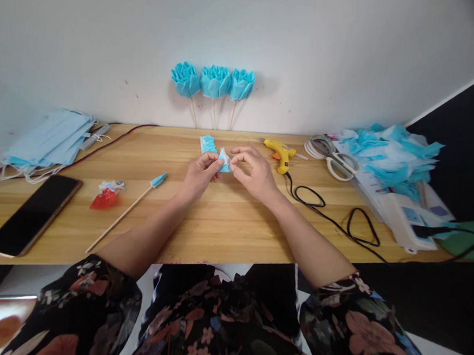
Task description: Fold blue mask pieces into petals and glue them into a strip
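Observation:
Between my two hands is a small blue-and-white fabric piece, its pale tip pointing up. My left hand pinches its left side between thumb and fingers. On the other side, my right hand has its thumb and fingertips closed on the right edge. Just behind my left hand lies a small stack of blue fabric pieces. To the left, a wooden stick with a rolled blue tip rests on the wooden table.
Three blue fabric flowers on sticks lean against the wall. A yellow glue gun with a looping black cord, scissors and a blue scrap pile are right. Left are face masks, a phone and a red plastic packet.

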`<state>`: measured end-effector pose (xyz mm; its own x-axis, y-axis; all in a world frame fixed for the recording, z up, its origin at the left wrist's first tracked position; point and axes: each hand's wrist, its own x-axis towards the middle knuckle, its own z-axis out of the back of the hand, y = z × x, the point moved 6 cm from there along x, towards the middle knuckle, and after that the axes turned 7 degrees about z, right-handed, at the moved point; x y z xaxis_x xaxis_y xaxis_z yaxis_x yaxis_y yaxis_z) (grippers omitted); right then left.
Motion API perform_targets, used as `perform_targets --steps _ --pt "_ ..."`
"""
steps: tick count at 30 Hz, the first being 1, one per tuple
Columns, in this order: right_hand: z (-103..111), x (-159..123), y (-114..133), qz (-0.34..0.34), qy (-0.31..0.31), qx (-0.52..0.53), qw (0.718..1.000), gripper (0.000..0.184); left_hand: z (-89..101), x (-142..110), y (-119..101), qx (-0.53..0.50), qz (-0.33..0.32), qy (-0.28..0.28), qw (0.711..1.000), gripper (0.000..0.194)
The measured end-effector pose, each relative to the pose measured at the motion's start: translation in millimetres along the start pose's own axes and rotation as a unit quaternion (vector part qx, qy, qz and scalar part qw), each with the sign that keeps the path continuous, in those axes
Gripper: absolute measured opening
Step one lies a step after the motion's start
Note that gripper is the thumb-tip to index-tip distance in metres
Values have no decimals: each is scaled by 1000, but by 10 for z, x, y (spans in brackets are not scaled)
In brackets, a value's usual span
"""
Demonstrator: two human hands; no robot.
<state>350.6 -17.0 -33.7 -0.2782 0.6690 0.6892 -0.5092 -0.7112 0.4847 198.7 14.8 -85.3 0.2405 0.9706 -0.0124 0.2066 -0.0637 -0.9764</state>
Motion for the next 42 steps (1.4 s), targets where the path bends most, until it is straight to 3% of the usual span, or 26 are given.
perform_targets --steps 5,14,22,29,36,42 --pt "-15 0 -36 -32 3 17 999 5 -9 -3 -10 7 -5 5 1000 35" --pt "-6 -4 -28 -15 -10 25 1000 4 -56 -25 -34 -8 4 22 1000 42" --pt "-8 4 -16 -43 -7 58 997 3 -38 -24 -36 -3 -2 11 1000 33" --pt "21 -24 -168 -163 -25 196 967 33 -14 -27 -46 -3 2 -10 1000 35" --pt "-169 -76 -244 -184 76 242 949 63 -36 -43 -88 5 -3 1 1000 40" --pt "-193 -72 -215 -186 68 237 951 64 -52 -47 -74 25 -12 12 1000 41"
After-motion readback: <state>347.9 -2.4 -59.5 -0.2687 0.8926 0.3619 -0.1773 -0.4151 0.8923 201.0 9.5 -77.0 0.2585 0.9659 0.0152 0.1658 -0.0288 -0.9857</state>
